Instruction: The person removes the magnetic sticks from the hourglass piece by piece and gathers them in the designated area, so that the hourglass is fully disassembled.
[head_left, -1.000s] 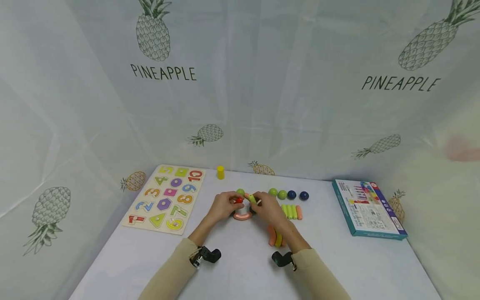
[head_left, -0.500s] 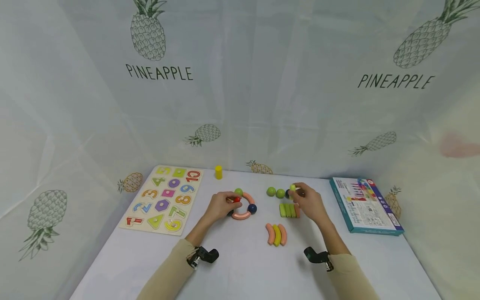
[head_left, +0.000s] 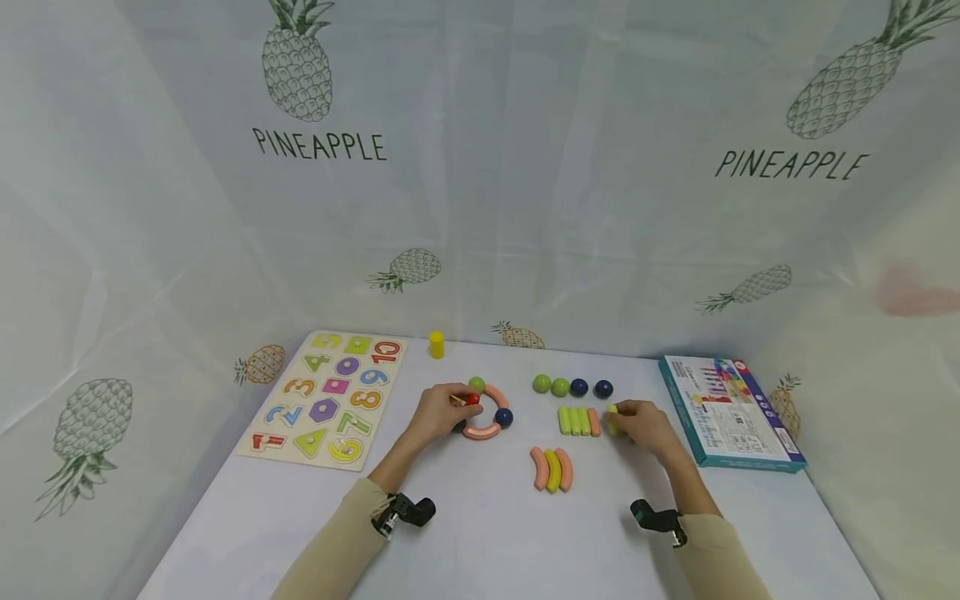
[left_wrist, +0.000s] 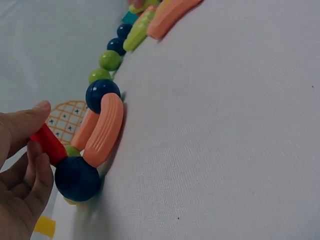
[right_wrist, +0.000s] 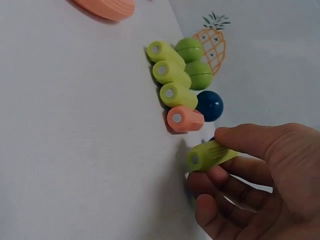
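Observation:
My left hand pinches a red magnetic rod between thumb and fingers. The rod's lower end meets a dark blue ball, part of a ring on the table. Orange curved pieces, a second blue ball and a green ball make up the rest of the ring. To the right, my right hand pinches a lime green rod with a metal disc in its end. It is just right of a row of green rods ending in an orange rod.
Behind the rods runs a line of green balls and blue balls. Nearer me lie curved pieces, orange and yellow. A number puzzle board is at left, a yellow cylinder at the back, a box at right.
My right hand has carried the green rod away from the ring, rightward past the balls and down beside the rod row. My left hand has stayed at the ring with the red rod.

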